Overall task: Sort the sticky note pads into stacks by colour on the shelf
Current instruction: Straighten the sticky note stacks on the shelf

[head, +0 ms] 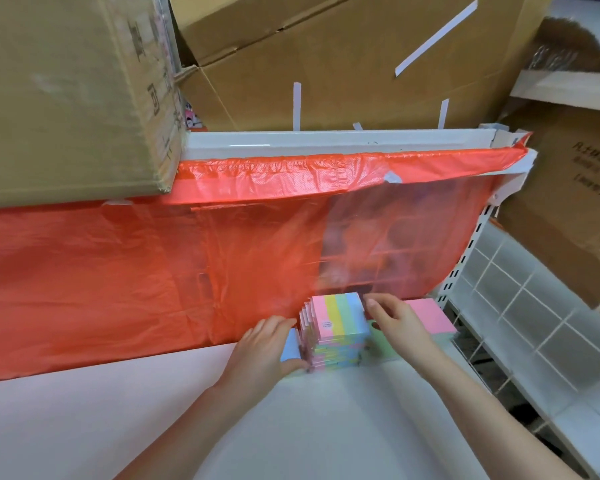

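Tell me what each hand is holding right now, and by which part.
The left hand presses the left side of the striped pad stack, thumb at its base. The right hand touches the stack's right top edge; whether it grips cannot be told.

Both forearms bare, no sleeves; left hand (264, 344) and right hand (395, 317) ungloved.
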### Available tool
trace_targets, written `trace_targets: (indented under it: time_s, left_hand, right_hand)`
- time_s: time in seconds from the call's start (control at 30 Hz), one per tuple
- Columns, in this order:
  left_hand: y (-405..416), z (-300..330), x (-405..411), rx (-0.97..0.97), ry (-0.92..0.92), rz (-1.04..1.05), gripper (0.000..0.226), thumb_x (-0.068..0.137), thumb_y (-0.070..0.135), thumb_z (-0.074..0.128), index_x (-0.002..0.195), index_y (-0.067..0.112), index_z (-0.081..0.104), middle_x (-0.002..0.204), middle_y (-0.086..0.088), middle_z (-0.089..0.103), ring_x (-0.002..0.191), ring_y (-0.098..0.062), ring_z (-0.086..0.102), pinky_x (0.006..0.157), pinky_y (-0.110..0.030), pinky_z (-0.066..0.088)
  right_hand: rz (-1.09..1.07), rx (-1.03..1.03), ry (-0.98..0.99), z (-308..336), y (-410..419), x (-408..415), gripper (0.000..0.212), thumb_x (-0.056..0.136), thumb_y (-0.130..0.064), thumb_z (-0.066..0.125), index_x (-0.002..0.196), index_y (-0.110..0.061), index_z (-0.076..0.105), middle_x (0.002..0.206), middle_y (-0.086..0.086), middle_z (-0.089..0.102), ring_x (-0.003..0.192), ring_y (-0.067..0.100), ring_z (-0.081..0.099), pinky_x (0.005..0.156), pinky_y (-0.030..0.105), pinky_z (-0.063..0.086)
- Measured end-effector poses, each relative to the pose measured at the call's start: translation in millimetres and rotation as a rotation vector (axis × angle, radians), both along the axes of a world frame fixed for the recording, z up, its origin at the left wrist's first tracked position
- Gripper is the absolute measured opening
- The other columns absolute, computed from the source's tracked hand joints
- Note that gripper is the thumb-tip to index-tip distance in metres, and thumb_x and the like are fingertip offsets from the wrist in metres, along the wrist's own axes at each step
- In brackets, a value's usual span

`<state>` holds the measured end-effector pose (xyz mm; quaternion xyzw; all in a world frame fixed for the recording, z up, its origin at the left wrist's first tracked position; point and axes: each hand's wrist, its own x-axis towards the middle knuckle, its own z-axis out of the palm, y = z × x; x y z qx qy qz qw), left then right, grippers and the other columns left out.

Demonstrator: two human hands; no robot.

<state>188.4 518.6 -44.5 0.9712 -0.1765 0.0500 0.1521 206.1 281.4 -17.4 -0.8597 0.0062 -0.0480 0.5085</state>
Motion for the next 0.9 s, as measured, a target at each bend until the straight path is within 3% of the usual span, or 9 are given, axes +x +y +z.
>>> trace_targets:
  time_s: [0.07,0.13,0.2,0.27,0.33,0.5,0.6,0.73,0.9]
  left_hand:
    - [-15.3,4.9,-4.1,-0.186,0.028,0.026,0.064,0.083,0.055,0.056,0.137,0.025,0.039,0.128,0.008,0.047,0.121,-0.011,0.042,0.093,-0.022,0.033]
    - [-30.1,5.2,-6.3,-0.366,0.073,0.052,0.058,0.084,0.035,0.066,0.136,0.025,0.042,0.125,0.008,0.052,0.118,-0.010,0.046,0.086,-0.018,0.033]
    - [-43.1,-0.6,-7.0,-0.459,0.088,0.048,0.061,0.083,0.025,0.067,0.138,0.024,0.041,0.128,0.009,0.053,0.118,-0.010,0.048,0.088,-0.016,0.034]
    - [-52.1,-8.4,-9.1,-0.498,0.101,0.054,0.066,0.082,0.019,0.068,0.140,0.022,0.038,0.130,0.008,0.054,0.119,-0.013,0.050,0.095,-0.023,0.039]
    - [-56.2,-15.2,-9.6,-0.549,0.105,0.084,0.072,0.081,0.014,0.068,0.143,0.022,0.034,0.129,0.005,0.056,0.115,-0.016,0.055,0.094,-0.032,0.045]
    - [-57.9,-18.2,-10.0,-0.495,0.101,0.169,0.075,0.086,0.014,0.062,0.149,0.021,0.021,0.122,0.000,0.060,0.109,-0.019,0.057,0.086,-0.026,0.043]
    - [-61.8,-20.9,-14.3,-0.457,0.092,0.177,0.075,0.088,0.016,0.059,0.150,0.016,0.017,0.125,-0.002,0.056,0.112,-0.020,0.053,0.089,-0.026,0.042]
    - [-68.0,-24.5,-15.9,-0.501,0.053,0.217,0.060,0.087,0.012,0.061,0.141,0.009,0.035,0.124,-0.005,0.058,0.114,-0.022,0.053,0.090,-0.031,0.044]
    - [-68.8,-22.1,-16.2,-0.549,0.029,0.253,0.047,0.088,0.017,0.061,0.132,0.011,0.046,0.115,-0.002,0.063,0.106,-0.020,0.057,0.084,-0.032,0.045]
  right_hand:
    - [0.013,0.047,0.075,-11.7,1.1,-7.3,0.027,0.097,-0.028,0.046,0.091,-0.008,0.064,0.099,0.019,0.066,0.100,0.038,0.059,0.093,0.054,0.045]
    - [0.050,0.141,0.113,-16.6,8.8,-17.2,0.035,0.095,-0.039,0.045,0.098,-0.011,0.065,0.105,0.017,0.065,0.105,0.036,0.057,0.095,0.053,0.044]
    - [0.085,0.224,0.127,-18.5,16.8,-25.0,0.033,0.097,-0.042,0.043,0.105,-0.019,0.065,0.107,0.006,0.068,0.106,0.016,0.061,0.094,0.033,0.049]
    - [0.108,0.267,0.112,-18.2,24.9,-30.7,0.022,0.101,-0.028,0.040,0.112,-0.029,0.059,0.109,-0.014,0.065,0.096,-0.013,0.058,0.082,0.007,0.043]
    - [0.120,0.219,0.085,-19.9,29.3,-31.6,0.026,0.102,-0.023,0.037,0.123,-0.031,0.050,0.116,-0.021,0.058,0.097,-0.023,0.051,0.079,-0.002,0.035]
    - [0.182,0.137,0.068,-22.6,29.0,-29.6,0.032,0.103,-0.025,0.033,0.134,-0.031,0.041,0.126,-0.024,0.052,0.110,-0.021,0.046,0.087,-0.001,0.033]
    - [0.181,0.087,0.069,-22.6,25.9,-25.7,0.032,0.103,-0.027,0.031,0.133,-0.033,0.042,0.127,-0.023,0.053,0.112,-0.017,0.047,0.094,0.004,0.034]
    - [0.162,0.070,0.076,-21.4,21.9,-20.2,0.030,0.103,-0.025,0.032,0.127,-0.030,0.048,0.122,-0.015,0.057,0.106,-0.010,0.052,0.083,-0.001,0.034]
    - [0.177,0.082,0.084,-18.1,22.8,-22.8,0.026,0.103,-0.028,0.032,0.125,-0.035,0.045,0.117,-0.023,0.054,0.108,-0.006,0.051,0.089,0.003,0.036]
